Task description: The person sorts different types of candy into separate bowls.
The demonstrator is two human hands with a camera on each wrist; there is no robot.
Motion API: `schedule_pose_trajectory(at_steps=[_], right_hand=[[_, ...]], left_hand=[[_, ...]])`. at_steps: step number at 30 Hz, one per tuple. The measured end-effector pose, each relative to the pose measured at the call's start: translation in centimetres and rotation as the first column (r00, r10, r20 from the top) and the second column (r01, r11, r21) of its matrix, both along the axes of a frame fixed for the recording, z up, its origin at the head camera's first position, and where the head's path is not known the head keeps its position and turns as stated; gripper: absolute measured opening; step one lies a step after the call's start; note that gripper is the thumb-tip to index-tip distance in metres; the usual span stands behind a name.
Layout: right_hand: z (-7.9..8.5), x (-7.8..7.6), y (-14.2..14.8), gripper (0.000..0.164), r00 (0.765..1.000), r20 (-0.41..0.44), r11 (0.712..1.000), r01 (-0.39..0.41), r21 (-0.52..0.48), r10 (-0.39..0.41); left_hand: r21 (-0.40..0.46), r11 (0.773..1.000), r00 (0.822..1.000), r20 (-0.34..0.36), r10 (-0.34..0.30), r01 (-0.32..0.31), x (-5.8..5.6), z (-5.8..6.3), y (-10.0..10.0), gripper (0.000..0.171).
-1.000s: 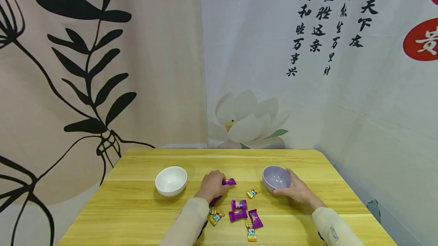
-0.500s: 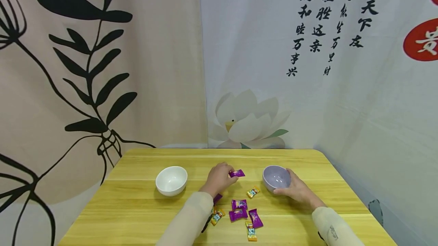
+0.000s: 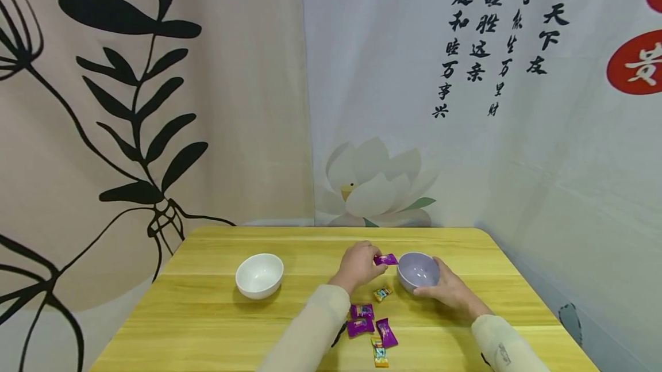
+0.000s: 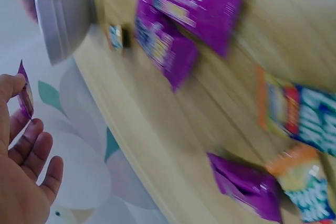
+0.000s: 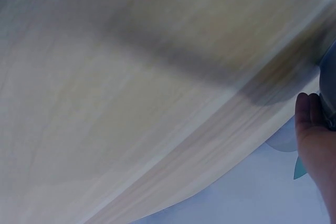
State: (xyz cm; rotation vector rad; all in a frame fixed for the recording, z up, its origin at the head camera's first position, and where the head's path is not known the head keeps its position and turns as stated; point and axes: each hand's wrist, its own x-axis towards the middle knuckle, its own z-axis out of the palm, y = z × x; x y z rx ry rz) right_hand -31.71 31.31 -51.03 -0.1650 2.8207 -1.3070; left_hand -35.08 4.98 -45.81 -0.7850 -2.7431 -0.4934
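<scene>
Between thumb and fingers my left hand (image 3: 359, 267) pinches a purple-wrapped candy (image 3: 385, 259), held at the left rim of the lavender bowl (image 3: 418, 272). In the left wrist view the pinched candy (image 4: 25, 92) is seen edge-on, the other fingers loosely spread. My right hand (image 3: 451, 290) grips the lavender bowl from its right side, thumb at the front. The right wrist view catches only a sliver of that bowl (image 5: 329, 80) beside the fingers. The bowl's visible inside holds no candy.
A white bowl (image 3: 259, 276) stands at the table's left. Purple candies (image 3: 360, 326) and yellow ones (image 3: 380, 353) lie in front of the hands, with one yellow candy (image 3: 383, 292) nearer the lavender bowl. The left sleeve (image 3: 310, 326) hides others, which the left wrist view shows.
My left hand has lifted the purple candy from the table and carried it right to the lavender bowl's rim. My right hand and both bowls have stayed put.
</scene>
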Motion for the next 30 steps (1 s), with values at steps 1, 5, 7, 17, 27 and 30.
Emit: schedule_pose_trajectory(at_steps=[1,5,7,17,27,30], right_hand=[[0.0,0.1,-0.1,0.119,1.0,0.005,1.0,0.0,-0.01,0.0],[0.0,0.1,-0.2,0.118,1.0,0.005,1.0,-0.011,-0.021,0.011],[-0.1,0.0,-0.4,0.116,1.0,0.001,0.999,-0.013,-0.03,0.013],[0.0,-0.2,-0.7,0.106,0.998,-0.036,0.998,-0.045,-0.045,0.043],[0.2,0.1,-0.3,0.105,0.999,-0.044,0.998,-0.027,-0.063,0.024],[0.1,0.1,-0.2,0.107,0.999,-0.041,0.999,-0.013,-0.048,0.011]], left_hand=[[-0.008,1.0,1.0,-0.003,-0.002,0.002,0.1,0.1,0.4,0.026],[-0.029,0.999,1.0,-0.01,-0.013,0.013,0.4,0.3,1.9,0.025],[-0.042,0.999,1.0,-0.012,-0.014,0.013,0.6,0.2,2.6,0.025],[-0.099,0.995,0.994,0.11,0.016,-0.005,1.5,-0.4,4.9,0.045],[-0.071,0.997,0.99,0.138,0.022,-0.013,0.7,0.2,2.6,0.046],[-0.07,0.998,0.99,0.144,0.008,0.003,0.4,0.1,1.5,0.047]])
